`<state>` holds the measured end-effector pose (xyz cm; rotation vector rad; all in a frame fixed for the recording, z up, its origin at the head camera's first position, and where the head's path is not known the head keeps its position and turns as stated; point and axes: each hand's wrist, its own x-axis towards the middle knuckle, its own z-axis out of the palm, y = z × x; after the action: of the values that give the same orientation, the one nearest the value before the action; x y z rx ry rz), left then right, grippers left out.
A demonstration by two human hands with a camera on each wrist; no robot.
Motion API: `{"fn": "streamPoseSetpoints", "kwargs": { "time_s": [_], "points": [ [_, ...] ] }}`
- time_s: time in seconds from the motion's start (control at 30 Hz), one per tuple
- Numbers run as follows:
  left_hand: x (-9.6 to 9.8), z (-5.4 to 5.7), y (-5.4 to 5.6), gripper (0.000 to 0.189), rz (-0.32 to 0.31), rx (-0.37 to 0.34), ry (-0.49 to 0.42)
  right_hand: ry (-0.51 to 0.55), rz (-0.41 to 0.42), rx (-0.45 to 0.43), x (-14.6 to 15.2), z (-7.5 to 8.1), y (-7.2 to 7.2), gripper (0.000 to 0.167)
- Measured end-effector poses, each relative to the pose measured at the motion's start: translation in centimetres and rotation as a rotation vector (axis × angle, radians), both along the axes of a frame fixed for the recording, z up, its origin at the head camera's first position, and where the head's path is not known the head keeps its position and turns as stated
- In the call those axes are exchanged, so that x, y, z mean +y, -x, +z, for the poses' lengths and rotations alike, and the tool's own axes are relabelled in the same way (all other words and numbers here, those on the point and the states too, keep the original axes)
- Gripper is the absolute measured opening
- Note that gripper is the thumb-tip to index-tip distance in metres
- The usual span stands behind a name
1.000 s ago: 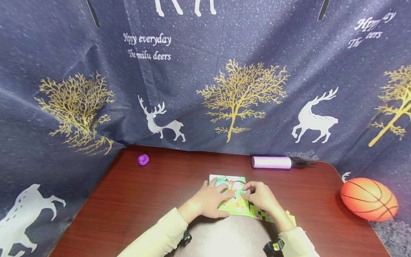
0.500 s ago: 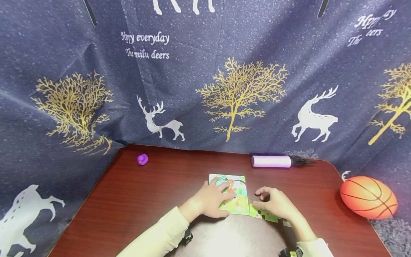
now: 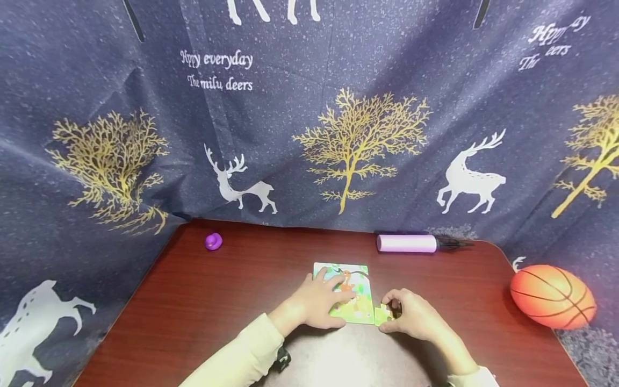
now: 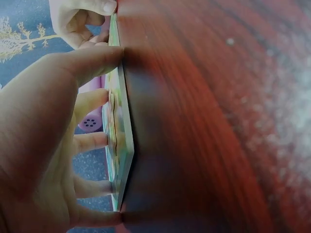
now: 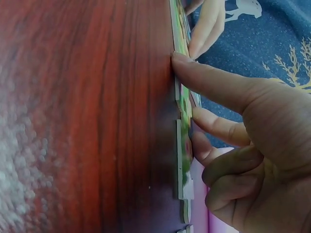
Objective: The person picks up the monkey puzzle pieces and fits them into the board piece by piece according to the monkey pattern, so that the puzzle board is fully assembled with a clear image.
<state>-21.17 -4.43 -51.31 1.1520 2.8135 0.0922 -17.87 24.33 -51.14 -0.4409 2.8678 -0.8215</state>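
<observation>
A flat picture puzzle board (image 3: 365, 309) with a printed animal scene lies on the table. My left hand (image 3: 316, 303) rests on it with fingers spread and covers its left part; in the left wrist view the fingertips touch the board's edge and face (image 4: 125, 138). Just right of the board, my right hand (image 3: 416, 317) pinches a green puzzle piece (image 3: 382, 314) between thumb and index finger. The right wrist view shows the thumb at that piece's near edge, the other fingers curled. More green pieces (image 5: 184, 162) lie beside it, mostly hidden by the right hand in the head view.
The reddish-brown wooden table (image 3: 242, 290) ends at a dark blue curtain (image 3: 290, 107) printed with deer and trees. At the back stand a small purple duck (image 3: 213, 241) and a pale purple pump (image 3: 406, 243). An orange basketball (image 3: 553, 296) sits at the right edge.
My right hand has left the board's right side, moved right and down, and now pinches a puzzle piece beside it. The left hand stays on the board.
</observation>
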Motion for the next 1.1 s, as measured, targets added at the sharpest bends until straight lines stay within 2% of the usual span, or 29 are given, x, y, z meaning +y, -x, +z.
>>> {"fn": "streamPoseSetpoints", "kwargs": {
  "time_s": [0.2,0.43,0.6,0.8,1.1],
  "points": [
    [-0.2,-0.1,-0.1,0.07,0.0,0.0,0.01,0.018,-0.019,-0.008,0.1,0.0,-0.2,0.054],
    [-0.4,0.1,-0.5,0.076,-0.01,0.041,0.017,0.062,-0.049,-0.04,0.5,0.1,-0.5,0.056],
    [-2.0,0.5,-0.6,0.081,0.001,0.04,0.009,0.092,-0.027,-0.02,0.8,0.1,-0.6,0.055],
    [-4.4,0.2,-0.1,0.077,0.003,-0.001,-0.02,0.111,-0.028,-0.002,1.0,-0.2,-0.5,0.047],
    [-6.1,0.4,0.1,0.07,0.004,-0.015,-0.045,0.125,0.006,0.017,1.2,-0.3,-0.5,0.033]
  ]
}}
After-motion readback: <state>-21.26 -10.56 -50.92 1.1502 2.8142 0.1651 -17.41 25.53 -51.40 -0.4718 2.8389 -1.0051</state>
